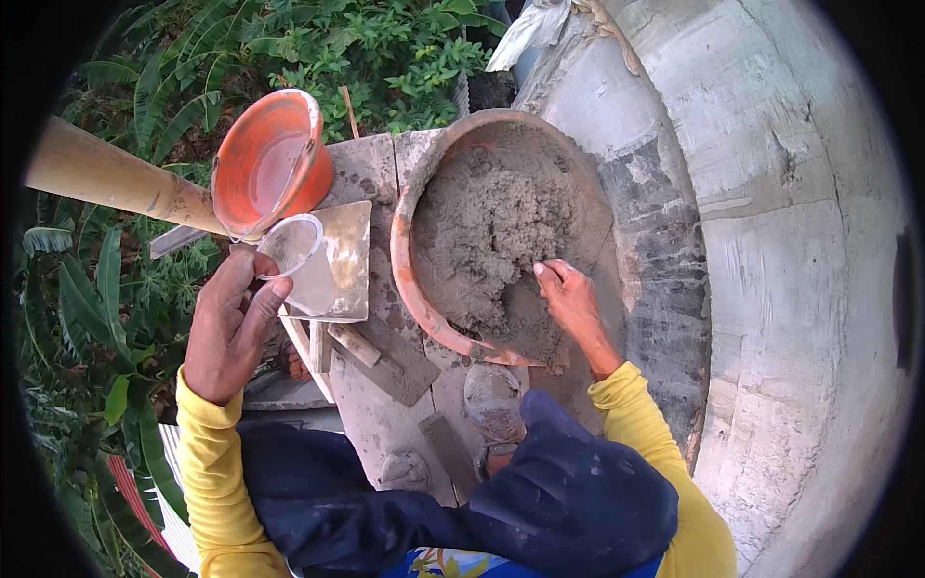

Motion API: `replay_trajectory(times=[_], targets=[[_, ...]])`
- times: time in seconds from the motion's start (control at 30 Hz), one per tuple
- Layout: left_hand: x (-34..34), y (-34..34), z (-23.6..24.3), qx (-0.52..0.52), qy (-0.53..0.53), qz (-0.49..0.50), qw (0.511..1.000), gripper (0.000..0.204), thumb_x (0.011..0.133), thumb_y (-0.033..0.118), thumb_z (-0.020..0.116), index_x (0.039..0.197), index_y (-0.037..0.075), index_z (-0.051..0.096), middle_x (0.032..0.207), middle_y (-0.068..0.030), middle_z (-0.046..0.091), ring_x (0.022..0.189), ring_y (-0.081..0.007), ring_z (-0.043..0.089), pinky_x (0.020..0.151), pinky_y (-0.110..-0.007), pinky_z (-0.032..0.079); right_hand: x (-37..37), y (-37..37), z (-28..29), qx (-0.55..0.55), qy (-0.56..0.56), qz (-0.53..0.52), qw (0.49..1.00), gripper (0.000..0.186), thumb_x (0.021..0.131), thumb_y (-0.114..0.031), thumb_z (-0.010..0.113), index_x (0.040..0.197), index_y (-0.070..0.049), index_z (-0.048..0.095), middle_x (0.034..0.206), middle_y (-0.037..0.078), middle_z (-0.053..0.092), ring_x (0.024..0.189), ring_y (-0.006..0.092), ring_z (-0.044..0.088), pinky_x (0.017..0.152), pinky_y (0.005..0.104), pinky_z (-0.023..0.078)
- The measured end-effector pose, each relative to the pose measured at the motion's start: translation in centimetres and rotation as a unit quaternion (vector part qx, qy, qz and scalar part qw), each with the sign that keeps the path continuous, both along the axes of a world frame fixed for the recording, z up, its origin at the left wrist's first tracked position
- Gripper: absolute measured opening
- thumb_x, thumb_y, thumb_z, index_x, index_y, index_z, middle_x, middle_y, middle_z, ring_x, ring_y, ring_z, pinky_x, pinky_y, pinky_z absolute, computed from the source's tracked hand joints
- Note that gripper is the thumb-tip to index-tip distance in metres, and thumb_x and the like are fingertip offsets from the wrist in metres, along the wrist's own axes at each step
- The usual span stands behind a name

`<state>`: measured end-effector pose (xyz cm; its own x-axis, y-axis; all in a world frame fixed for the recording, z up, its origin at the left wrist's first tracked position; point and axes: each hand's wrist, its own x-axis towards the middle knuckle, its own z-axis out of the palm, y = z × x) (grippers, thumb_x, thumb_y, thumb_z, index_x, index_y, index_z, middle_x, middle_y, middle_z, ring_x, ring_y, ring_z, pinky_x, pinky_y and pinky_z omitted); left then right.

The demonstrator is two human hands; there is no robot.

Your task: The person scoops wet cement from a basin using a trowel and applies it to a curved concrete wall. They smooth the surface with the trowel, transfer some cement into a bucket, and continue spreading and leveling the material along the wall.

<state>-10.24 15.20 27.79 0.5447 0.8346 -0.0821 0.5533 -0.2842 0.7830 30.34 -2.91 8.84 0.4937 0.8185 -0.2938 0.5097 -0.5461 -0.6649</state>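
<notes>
My left hand point(231, 318) pinches the rim of a clear plastic cup point(315, 232), held tilted close to an orange bucket point(234, 183). Whitish, watery liquid shows inside the bucket. To the right, my right hand point(575, 310) is closed at the near right side of a heap of wet grey mortar point(511, 217). Whatever its fingers grip is hidden by the hand and the mortar. A wide round orange-brown tub point(409, 284) holds the mortar, its rim smeared with grey.
A plastering trowel point(409, 371) with a wooden handle lies near a square board point(349, 255). A bamboo pole point(125, 183) crosses at left, with plants beyond the platform edge. A curved cement wall point(771, 250) rises at right. My feet stand below the tub.
</notes>
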Motion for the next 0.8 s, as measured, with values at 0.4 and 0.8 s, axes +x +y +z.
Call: replay_trajectory(times=[0.4,0.8], targets=[[-1.3,0.5,-0.7,0.004,-0.011,0.014,1.0,0.022,0.106,0.017,0.068,0.102,-0.003,0.06,0.09,-0.0112,0.06,0.082,-0.0209,0.055,0.078,-0.034,0.047,3.6,-10.1,6.3,-0.057,-0.228,0.002,0.972,0.051,0.109,-0.043,0.059,0.14,-0.004,0.065,0.132,0.024,0.069,0.12,0.0456,0.066,0.102,0.0523,0.052],[-1.3,0.6,-1.2,0.038,0.0,0.007,0.999,0.026,0.111,0.023,0.062,0.103,-0.001,0.059,0.089,-0.0033,0.056,0.082,-0.0119,0.052,0.075,-0.028,0.045,-1.6,0.3,-0.1,-0.139,0.186,0.036,0.972,0.051,0.108,-0.048,0.061,0.127,-0.001,0.067,0.089,0.011,0.07,0.067,0.0218,0.067,0.066,0.0382,0.056]])
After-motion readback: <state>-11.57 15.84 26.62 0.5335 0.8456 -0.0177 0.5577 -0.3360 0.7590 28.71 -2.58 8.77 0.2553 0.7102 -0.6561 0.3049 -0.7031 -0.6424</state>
